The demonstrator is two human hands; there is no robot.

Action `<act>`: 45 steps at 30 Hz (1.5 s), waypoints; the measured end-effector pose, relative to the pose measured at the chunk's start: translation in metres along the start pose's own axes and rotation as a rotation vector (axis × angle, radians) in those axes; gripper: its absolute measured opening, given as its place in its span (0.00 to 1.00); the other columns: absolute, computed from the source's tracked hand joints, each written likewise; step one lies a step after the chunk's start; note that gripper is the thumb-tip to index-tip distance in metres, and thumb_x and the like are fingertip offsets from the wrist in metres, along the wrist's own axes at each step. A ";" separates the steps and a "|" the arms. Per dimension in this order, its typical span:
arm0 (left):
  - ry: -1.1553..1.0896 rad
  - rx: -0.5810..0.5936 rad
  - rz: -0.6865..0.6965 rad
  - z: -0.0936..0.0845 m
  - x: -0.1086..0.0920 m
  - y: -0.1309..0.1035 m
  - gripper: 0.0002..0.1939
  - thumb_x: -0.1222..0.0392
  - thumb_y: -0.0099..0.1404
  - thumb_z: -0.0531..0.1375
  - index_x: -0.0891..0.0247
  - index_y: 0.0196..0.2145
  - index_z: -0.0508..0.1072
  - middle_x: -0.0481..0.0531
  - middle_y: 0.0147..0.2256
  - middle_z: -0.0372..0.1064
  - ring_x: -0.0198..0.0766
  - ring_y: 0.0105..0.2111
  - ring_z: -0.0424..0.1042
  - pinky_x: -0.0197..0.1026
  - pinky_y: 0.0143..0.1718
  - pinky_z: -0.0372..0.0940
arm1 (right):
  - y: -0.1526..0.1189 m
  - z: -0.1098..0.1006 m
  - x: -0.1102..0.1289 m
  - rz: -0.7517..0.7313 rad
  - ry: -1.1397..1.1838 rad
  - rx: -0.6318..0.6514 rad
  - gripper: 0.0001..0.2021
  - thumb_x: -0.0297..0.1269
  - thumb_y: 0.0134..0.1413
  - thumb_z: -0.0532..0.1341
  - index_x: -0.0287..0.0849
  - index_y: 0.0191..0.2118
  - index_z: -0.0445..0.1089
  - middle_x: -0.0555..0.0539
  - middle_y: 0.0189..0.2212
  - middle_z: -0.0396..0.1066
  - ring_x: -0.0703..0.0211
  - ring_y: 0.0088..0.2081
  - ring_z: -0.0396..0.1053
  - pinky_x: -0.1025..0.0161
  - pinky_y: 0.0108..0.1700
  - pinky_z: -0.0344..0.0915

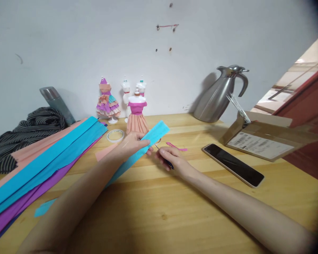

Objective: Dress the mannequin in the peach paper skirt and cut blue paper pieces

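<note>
Near the middle of the table, my left hand [134, 144] is closed on a long light-blue crepe paper strip [156, 132], which slants from upper right down under my left forearm. My right hand [172, 158] is closed around a small dark-handled tool [169, 163], seemingly scissors, whose thin metal tip points at the strip's lower edge. Just behind my left hand stands a mini mannequin [137, 111] in a magenta top and pleated peach skirt. A peach paper piece [102, 154] lies beside my left wrist. Pink scraps [177, 147] lie behind my right hand.
Folded blue, peach and purple paper [50, 169], striped cloth [39, 121] and a bottle [59, 106] are at left. A tape roll [108, 138] and dressed mannequin [107, 102] stand behind. A phone [233, 164], steel jug [218, 95] and cardboard box [265, 128] are at right.
</note>
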State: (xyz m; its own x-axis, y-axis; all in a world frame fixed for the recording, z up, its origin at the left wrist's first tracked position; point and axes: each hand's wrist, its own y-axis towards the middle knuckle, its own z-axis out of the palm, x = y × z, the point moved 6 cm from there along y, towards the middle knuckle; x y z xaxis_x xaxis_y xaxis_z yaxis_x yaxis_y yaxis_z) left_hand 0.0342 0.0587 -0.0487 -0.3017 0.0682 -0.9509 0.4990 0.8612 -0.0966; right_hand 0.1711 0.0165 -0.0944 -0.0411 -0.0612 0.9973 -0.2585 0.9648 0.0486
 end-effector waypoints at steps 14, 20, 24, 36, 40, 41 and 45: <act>0.186 -0.074 -0.046 0.010 -0.017 -0.011 0.08 0.64 0.57 0.55 0.67 0.28 0.74 0.51 0.26 0.76 0.38 0.29 0.76 0.32 0.28 0.67 | 0.000 -0.001 -0.004 0.019 -0.007 -0.049 0.21 0.55 0.49 0.58 0.40 0.21 0.61 0.55 0.13 0.56 0.69 0.14 0.55 0.68 0.17 0.47; 0.067 -0.002 -0.077 0.012 -0.010 -0.007 0.06 0.64 0.56 0.56 0.67 0.28 0.74 0.52 0.27 0.77 0.36 0.29 0.76 0.33 0.31 0.69 | -0.001 0.003 0.000 -0.014 0.009 0.002 0.23 0.57 0.49 0.57 0.40 0.20 0.60 0.55 0.15 0.57 0.70 0.14 0.54 0.68 0.17 0.46; 0.011 -0.036 -0.090 0.007 -0.003 -0.003 0.06 0.62 0.55 0.58 0.66 0.29 0.74 0.51 0.27 0.77 0.37 0.28 0.76 0.34 0.31 0.69 | -0.001 0.003 -0.001 -0.006 0.010 0.002 0.23 0.57 0.49 0.58 0.40 0.21 0.61 0.55 0.15 0.58 0.69 0.15 0.55 0.68 0.17 0.48; 0.093 0.045 -0.093 0.015 -0.014 -0.010 0.08 0.63 0.56 0.56 0.67 0.28 0.75 0.51 0.26 0.76 0.36 0.29 0.76 0.33 0.30 0.68 | -0.001 0.002 -0.003 -0.015 0.009 0.007 0.21 0.55 0.51 0.57 0.39 0.24 0.65 0.54 0.15 0.59 0.70 0.14 0.54 0.68 0.16 0.47; 0.073 0.068 -0.074 0.017 -0.017 -0.011 0.08 0.64 0.55 0.56 0.67 0.26 0.75 0.50 0.25 0.76 0.35 0.28 0.75 0.33 0.31 0.67 | -0.001 0.001 -0.003 -0.016 0.024 0.005 0.22 0.56 0.50 0.58 0.38 0.27 0.68 0.54 0.17 0.59 0.70 0.14 0.55 0.68 0.16 0.48; 0.081 0.075 -0.066 0.017 -0.017 -0.012 0.08 0.64 0.55 0.56 0.67 0.26 0.75 0.50 0.25 0.75 0.35 0.28 0.74 0.33 0.31 0.67 | -0.001 0.001 -0.003 -0.017 0.032 0.005 0.22 0.56 0.50 0.57 0.38 0.28 0.68 0.54 0.17 0.59 0.70 0.15 0.55 0.69 0.15 0.49; 0.114 0.085 -0.045 0.017 -0.019 -0.013 0.09 0.62 0.54 0.56 0.68 0.26 0.75 0.51 0.25 0.75 0.35 0.27 0.74 0.32 0.29 0.66 | -0.001 0.002 -0.005 0.007 0.026 0.017 0.23 0.58 0.51 0.57 0.38 0.31 0.68 0.55 0.17 0.59 0.70 0.14 0.53 0.69 0.14 0.47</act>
State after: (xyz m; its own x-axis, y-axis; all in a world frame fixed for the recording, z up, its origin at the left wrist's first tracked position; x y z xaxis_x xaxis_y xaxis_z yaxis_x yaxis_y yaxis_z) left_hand 0.0468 0.0378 -0.0343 -0.4132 0.0911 -0.9060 0.5485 0.8191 -0.1678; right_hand 0.1692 0.0151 -0.0994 -0.0180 -0.0479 0.9987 -0.2742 0.9608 0.0411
